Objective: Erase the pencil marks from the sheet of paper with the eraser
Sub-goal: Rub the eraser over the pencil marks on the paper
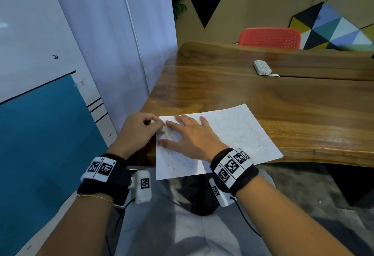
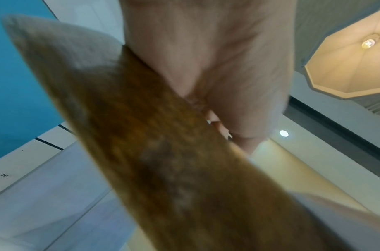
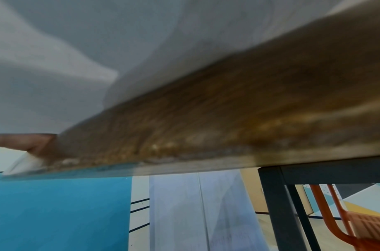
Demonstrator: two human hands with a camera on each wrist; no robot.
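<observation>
Step in hand, as I read it: erasing at the sheet's near-left corner. Left hand [image 1: 139, 129] pinches a small white eraser [image 1: 162, 129] in its fingertips, eraser down on the sheet of paper [image 1: 228, 132] at its left edge. Right hand [image 1: 190, 136] is flat on the paper, fingers spread, pinning it just beside the eraser. The sheet lies on the wooden table [image 1: 283, 101], near edge overhanging toward the lap. Pencil marks [image 1: 257, 138] still cover most of it: faint scribbles to the right, darker flecks near the bottom left. So early in the job, by my estimate. Wrist views are blurred and mostly show the table edge, no use for grip detail. Next move calls for short strokes with the paper held taut; the unsupported overhang could crease or tear if rubbed hard. A white power strip [image 1: 262, 67] sits far back, well apart.
</observation>
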